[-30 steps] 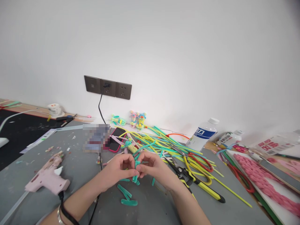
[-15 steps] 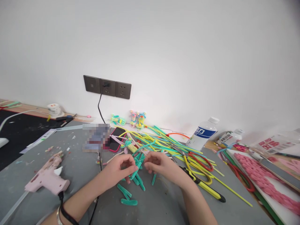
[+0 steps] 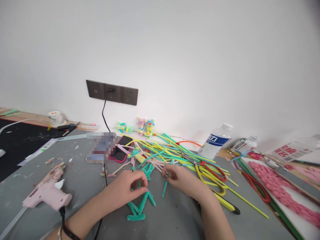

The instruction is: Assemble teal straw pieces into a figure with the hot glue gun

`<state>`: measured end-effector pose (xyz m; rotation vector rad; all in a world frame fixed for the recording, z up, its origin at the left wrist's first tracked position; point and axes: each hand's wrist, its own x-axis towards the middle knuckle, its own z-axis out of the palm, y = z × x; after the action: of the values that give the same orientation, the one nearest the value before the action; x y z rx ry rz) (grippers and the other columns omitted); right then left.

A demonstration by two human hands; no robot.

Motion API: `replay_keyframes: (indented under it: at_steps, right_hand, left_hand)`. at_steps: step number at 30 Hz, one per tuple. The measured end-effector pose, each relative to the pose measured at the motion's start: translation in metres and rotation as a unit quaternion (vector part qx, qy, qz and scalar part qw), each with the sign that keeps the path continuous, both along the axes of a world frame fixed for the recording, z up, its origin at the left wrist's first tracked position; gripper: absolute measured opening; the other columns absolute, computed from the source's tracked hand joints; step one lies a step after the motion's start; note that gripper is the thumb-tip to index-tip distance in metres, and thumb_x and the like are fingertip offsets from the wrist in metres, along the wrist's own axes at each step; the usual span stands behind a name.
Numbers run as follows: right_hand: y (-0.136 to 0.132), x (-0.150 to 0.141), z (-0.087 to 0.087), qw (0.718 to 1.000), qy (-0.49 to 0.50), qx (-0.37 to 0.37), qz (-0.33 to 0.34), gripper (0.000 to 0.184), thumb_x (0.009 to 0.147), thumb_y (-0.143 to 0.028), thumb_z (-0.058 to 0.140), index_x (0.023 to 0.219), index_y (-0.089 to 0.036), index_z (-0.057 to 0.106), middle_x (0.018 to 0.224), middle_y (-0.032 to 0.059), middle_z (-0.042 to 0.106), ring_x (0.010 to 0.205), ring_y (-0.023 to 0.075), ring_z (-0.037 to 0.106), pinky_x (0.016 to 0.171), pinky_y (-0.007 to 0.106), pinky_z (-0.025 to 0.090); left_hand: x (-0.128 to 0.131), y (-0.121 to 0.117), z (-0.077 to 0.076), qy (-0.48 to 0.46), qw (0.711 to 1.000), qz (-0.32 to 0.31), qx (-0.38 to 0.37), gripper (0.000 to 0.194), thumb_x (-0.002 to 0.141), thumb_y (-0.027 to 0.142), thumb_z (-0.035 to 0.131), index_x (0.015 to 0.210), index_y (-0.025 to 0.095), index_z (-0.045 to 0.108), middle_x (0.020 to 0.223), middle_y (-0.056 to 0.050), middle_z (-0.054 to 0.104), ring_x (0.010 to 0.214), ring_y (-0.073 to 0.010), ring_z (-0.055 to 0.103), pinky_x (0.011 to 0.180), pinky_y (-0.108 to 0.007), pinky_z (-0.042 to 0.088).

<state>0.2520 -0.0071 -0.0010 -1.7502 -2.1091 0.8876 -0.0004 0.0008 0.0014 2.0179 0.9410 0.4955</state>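
Observation:
My left hand (image 3: 133,187) hovers over a small heap of folded green pipe cleaner pieces (image 3: 148,171). Its fingers are loosely curled, thumb and index slightly apart, with nothing visible between them. Just below its thumb lies a folded green piece (image 3: 143,202), beside other bent pieces and a short flat loop (image 3: 136,217). My right hand (image 3: 173,176) has its fingertips closed on a straight green pipe cleaner (image 3: 164,189), whose lower end points toward me.
Yellow, teal and pink pipe cleaners (image 3: 175,150) spread behind my hands, with red-handled scissors (image 3: 213,170) and yellow-handled pliers (image 3: 226,202) at right. A bottle (image 3: 215,141), a phone (image 3: 124,150), a pink glue gun (image 3: 48,190) with its cord, and small pipe cleaner figures (image 3: 145,127) stand around.
The folded green piece pinched in my left hand now lies on the table among the others. My right hand has moved slightly right, onto the straight green pipe cleaner.

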Motion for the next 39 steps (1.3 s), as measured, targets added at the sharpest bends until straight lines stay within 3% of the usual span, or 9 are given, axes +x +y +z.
replay_keyframes:
  at_steps: [4,12,15,19,21,27,33,36,39]
  right_hand:
    - [0.001,0.002,-0.003,1.0,0.005,-0.023,0.01,0.038,0.069,0.005,0.052,0.092,-0.023,0.064,0.064,-0.0065,0.051,0.06,0.0131,0.047,0.055,0.022,0.028]
    - [0.006,-0.014,0.007,0.998,-0.057,0.04,-0.008,0.021,0.076,-0.001,0.056,0.079,-0.02,0.065,0.069,-0.0019,0.056,0.064,0.015,0.049,0.059,0.024,0.032]
    - [0.008,-0.015,0.01,0.991,-0.018,0.129,0.011,0.016,0.083,-0.006,0.057,0.081,-0.02,0.064,0.08,0.0018,0.06,0.073,0.0178,0.055,0.066,0.027,0.04]
    - [0.011,-0.016,0.016,0.948,0.03,0.315,0.045,0.014,0.094,-0.015,0.054,0.084,-0.021,0.063,0.092,0.0071,0.064,0.092,0.0242,0.058,0.081,0.036,0.044]
    - [0.011,-0.018,0.016,0.934,0.041,0.349,0.066,0.014,0.095,-0.015,0.054,0.088,-0.022,0.063,0.094,0.0072,0.067,0.093,0.0245,0.059,0.084,0.038,0.043]
    - [0.008,-0.032,0.015,0.938,0.028,0.328,0.109,0.015,0.098,-0.016,0.054,0.088,-0.024,0.063,0.089,0.0039,0.069,0.09,0.023,0.059,0.084,0.038,0.04]
    - [0.004,-0.039,0.018,0.933,0.035,0.34,0.114,0.014,0.097,-0.017,0.057,0.088,-0.024,0.066,0.088,0.0027,0.071,0.088,0.0209,0.059,0.085,0.036,0.038]
    - [0.005,-0.037,0.018,0.924,0.055,0.371,0.075,0.011,0.096,-0.023,0.062,0.087,-0.024,0.067,0.082,0.0022,0.071,0.081,0.0209,0.06,0.083,0.037,0.038]
    - [0.007,-0.031,0.019,0.913,0.102,0.395,-0.008,0.01,0.092,-0.029,0.065,0.083,-0.025,0.068,0.076,0.0023,0.07,0.078,0.0229,0.06,0.079,0.038,0.039]
  left_hand:
    - [-0.001,-0.003,0.001,0.026,0.998,-0.035,0.038,0.011,0.09,0.028,0.061,0.085,0.022,0.068,0.076,0.001,0.067,0.068,-0.0144,0.06,0.062,-0.021,0.039]
    - [-0.002,-0.004,0.003,0.031,0.995,-0.045,0.08,0.01,0.09,0.026,0.061,0.085,0.022,0.068,0.079,0.0,0.07,0.07,-0.0152,0.062,0.065,-0.021,0.041]
    - [-0.001,-0.001,0.002,0.019,0.997,-0.035,0.071,0.011,0.091,0.026,0.06,0.084,0.022,0.067,0.077,0.001,0.069,0.068,-0.0146,0.061,0.063,-0.021,0.04]
    - [-0.001,0.005,-0.002,-0.023,0.998,0.032,0.046,0.014,0.092,0.031,0.056,0.083,0.021,0.059,0.071,0.002,0.064,0.06,-0.0133,0.055,0.057,-0.022,0.037]
    - [-0.002,0.006,-0.004,-0.056,0.996,0.06,0.032,0.013,0.091,0.033,0.058,0.087,0.021,0.055,0.073,0.003,0.063,0.057,-0.0125,0.053,0.055,-0.022,0.037]
    - [-0.002,0.007,-0.009,-0.096,0.992,0.076,0.01,0.02,0.088,0.033,0.062,0.101,0.021,0.054,0.078,0.0,0.065,0.057,-0.0135,0.054,0.054,-0.023,0.038]
    - [-0.002,0.01,-0.003,-0.081,0.992,0.099,0.013,0.015,0.089,0.034,0.059,0.087,0.02,0.062,0.072,-0.002,0.071,0.059,-0.0155,0.058,0.055,-0.024,0.038]
    - [-0.003,0.009,0.001,-0.1,0.987,0.122,-0.002,0.02,0.091,0.035,0.055,0.081,0.019,0.061,0.072,-0.003,0.072,0.062,-0.0172,0.061,0.055,-0.024,0.039]
    - [-0.005,0.009,0.001,-0.133,0.98,0.147,-0.02,0.02,0.092,0.037,0.053,0.083,0.02,0.059,0.072,-0.002,0.071,0.061,-0.0166,0.06,0.056,-0.024,0.042]
